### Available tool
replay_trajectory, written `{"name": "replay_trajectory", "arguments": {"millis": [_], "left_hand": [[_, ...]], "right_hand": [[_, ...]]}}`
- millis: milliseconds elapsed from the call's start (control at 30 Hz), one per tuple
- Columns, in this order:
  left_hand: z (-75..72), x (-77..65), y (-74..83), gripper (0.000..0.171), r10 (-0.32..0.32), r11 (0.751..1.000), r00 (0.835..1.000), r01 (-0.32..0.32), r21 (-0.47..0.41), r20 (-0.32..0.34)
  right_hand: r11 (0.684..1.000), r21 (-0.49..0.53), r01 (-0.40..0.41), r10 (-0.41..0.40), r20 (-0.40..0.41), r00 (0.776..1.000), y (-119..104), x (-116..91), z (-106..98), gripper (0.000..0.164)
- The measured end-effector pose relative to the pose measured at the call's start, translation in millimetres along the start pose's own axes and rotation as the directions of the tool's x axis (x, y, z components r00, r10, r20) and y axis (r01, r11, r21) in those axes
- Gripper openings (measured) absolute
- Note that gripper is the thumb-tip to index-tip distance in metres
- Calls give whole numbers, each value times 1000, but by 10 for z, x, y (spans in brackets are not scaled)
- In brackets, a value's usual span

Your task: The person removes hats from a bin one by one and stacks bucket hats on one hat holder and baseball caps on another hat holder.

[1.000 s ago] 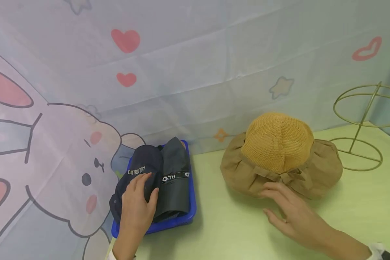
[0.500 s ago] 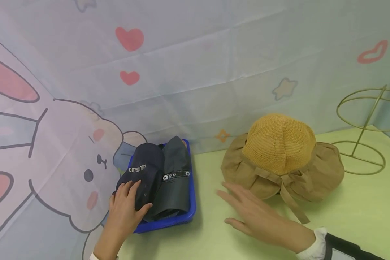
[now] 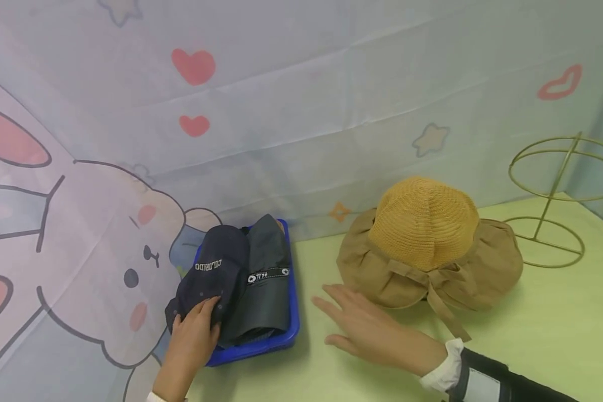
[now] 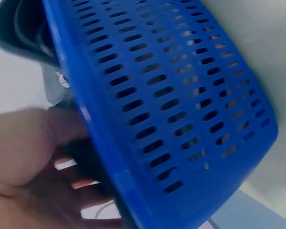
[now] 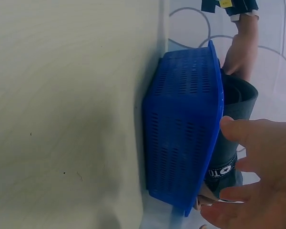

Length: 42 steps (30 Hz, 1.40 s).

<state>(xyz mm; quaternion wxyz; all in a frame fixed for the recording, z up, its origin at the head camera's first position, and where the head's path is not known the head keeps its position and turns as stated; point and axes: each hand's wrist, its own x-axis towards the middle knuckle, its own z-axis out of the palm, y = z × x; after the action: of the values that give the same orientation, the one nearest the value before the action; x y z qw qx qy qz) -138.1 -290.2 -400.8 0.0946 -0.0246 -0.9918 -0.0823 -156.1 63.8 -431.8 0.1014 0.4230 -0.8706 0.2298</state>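
In the head view my left hand (image 3: 191,338) grips the lower edge of a navy baseball cap (image 3: 223,265) with white COLORADO lettering, fingers on top and thumb at its right side. The cap lies in a blue plastic basket (image 3: 293,312), beside a dark grey hat (image 3: 268,301) with a black printed band. In the left wrist view, the perforated basket wall hides part of what the fingers hold. My right hand (image 3: 367,329) hovers right of the basket with fingers spread, holding nothing. The right wrist view has it facing the rolled grey hat (image 5: 238,114).
A yellow knitted hat (image 3: 427,223) rests on a wide khaki sun hat (image 3: 492,268) with a tied ribbon, right of the basket. Farther right stands a gold wire hat stand (image 3: 542,218). A printed cloth backdrop (image 3: 301,111) rises behind the pale green table (image 3: 321,268).
My right hand has moved left from the khaki hat's brim toward the basket; its ribbon now hangs down. My left hand has shifted down and left to the cap's lower edge.
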Motion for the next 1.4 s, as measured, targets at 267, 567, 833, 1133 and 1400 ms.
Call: {"name": "replay_trajectory", "arguments": {"millis": [267, 567, 833, 1133, 1400], "left_hand": [[23, 45, -26, 35, -61, 998, 963, 50, -48, -262], [-71, 149, -97, 28, 0, 998, 830, -31, -46, -557], [-291, 192, -154, 29, -26, 998, 730, -22, -61, -683], [-558, 170, -127, 29, -35, 975, 622, -150, -163, -782], [-694, 151, 46, 28, -107, 940, 554, -215, -266, -825]], "right_hand": [[1000, 28, -9, 9, 7, 1000, 64, 62, 67, 61], [999, 39, 9, -9, -13, 1000, 74, 44, 51, 56], [999, 26, 27, -26, -42, 999, 59, 84, 40, 55], [991, 120, -51, 59, -60, 996, 2, 122, 11, 53], [871, 419, -257, 292, -20, 956, -64, 169, -132, 56]]}}
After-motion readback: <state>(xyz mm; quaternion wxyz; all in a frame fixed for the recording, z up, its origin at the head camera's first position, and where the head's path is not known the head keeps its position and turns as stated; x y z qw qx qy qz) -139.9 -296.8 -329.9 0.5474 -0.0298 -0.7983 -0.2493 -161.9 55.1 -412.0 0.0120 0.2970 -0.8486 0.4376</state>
